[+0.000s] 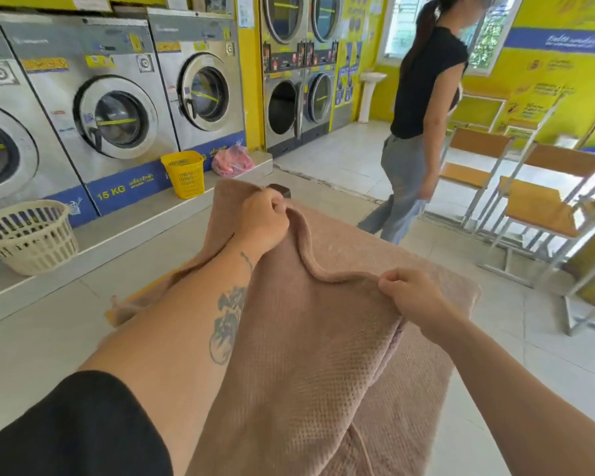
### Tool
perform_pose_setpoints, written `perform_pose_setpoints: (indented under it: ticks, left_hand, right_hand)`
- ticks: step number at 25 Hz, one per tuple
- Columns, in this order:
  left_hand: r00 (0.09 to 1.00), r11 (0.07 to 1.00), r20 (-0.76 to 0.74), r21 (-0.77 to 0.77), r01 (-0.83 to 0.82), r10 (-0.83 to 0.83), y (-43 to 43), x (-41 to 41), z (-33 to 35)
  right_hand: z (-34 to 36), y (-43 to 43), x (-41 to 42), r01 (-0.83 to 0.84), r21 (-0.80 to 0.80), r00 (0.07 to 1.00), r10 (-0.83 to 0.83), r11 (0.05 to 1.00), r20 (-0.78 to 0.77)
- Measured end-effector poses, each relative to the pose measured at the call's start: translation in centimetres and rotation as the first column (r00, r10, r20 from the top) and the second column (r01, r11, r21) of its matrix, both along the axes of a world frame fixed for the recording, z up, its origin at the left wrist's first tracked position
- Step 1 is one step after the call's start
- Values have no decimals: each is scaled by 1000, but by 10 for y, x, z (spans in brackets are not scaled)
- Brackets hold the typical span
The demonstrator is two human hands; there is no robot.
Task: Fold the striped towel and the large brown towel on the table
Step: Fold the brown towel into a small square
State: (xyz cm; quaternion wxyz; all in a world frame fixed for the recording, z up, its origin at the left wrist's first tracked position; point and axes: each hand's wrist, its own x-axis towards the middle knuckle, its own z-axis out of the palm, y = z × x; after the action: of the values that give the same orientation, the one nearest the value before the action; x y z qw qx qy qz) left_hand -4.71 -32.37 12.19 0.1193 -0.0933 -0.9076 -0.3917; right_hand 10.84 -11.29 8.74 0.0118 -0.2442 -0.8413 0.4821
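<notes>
The large brown towel [299, 355] fills the lower centre, hiding the table under it, and its near end runs off the bottom edge. It is tan and waffle-textured, doubled over, with its top hem sagging between two hands. The left hand [261, 221] and the right hand [416, 297] each pinch that hem with curled fingers. Two baskets stand at the left, one white [28, 235] and one yellow [186, 173].

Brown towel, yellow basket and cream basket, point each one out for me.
brown towel [306, 355], head view, on the waffle-textured top layer between the forearms.
yellow basket [186, 180], head view, on its mesh side wall.
cream basket [31, 245], head view, on its slotted side wall.
</notes>
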Motion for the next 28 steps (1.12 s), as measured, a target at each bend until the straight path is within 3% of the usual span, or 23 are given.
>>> perform_pose_setpoints:
  ticks: [2,4,8,11,19,28]
  left_hand:
    - [988,997,146,-48,56,-49,23,1,-28]
    - [963,992,265,-103,71,-41,47,5,-55]
    - [929,990,369,-137,30,23,108,12,-85]
    - [904,991,426,-133,17,41,155,8,-90]
    - [920,980,364,-182,-83,145,222,-17,-79]
    - [931,988,343,-134,-79,122,270,-114,-77]
  right_hand:
    - [-27,30,-3,-124,-85,980,136,989,148]
    - [-53,59,-12,-192,-99,957,209,976,201]
    - [-75,115,-47,-255,-104,961,264,961,85]
    - [-70,163,-74,-193,-150,979,201,970,44]
    - [-56,242,-126,-320,-85,946,323,944,23]
    - [-50,324,-205,-219,119,976,219,968,16]
